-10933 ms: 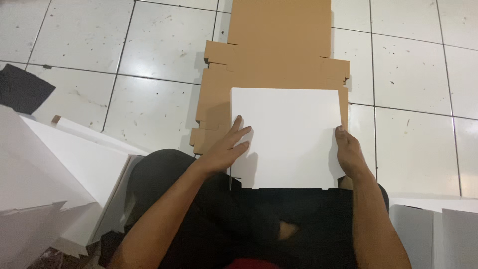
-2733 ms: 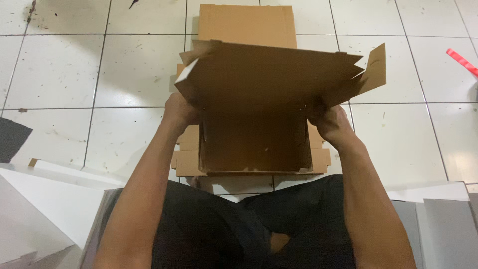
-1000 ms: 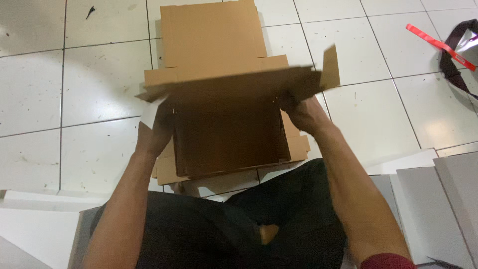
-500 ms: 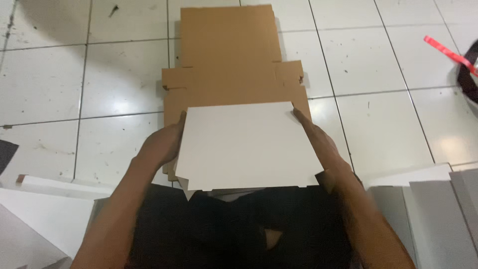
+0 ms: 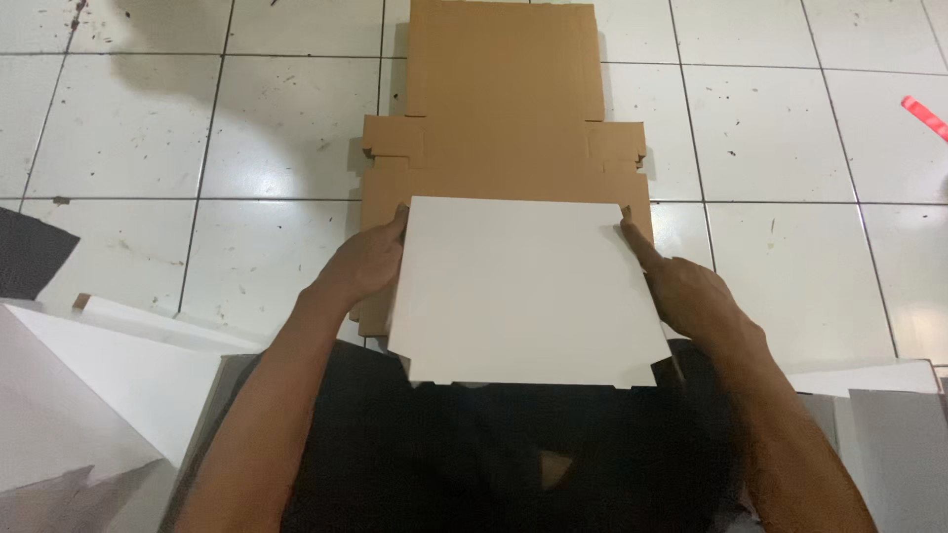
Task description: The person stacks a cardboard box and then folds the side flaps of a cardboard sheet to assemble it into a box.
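A flattened cardboard box blank (image 5: 504,118) lies on the tiled floor, brown, with small side tabs, its white-faced panel (image 5: 523,291) folded toward the camera and touched at both side edges by the hands. More flat white box sheets are stacked at the lower left (image 5: 89,395) and lower right (image 5: 879,415)

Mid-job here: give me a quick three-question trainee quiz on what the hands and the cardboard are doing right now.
1. True or false: the white rectangular cardboard panel lies over the flat brown corrugated cardboard blank.
2. Which hand touches the panel's far corner with an outstretched finger? A. left hand B. right hand
3. Fill in: the blank rests on a white ____ floor.

Key: 1 true; 2 B; 3 tiled.
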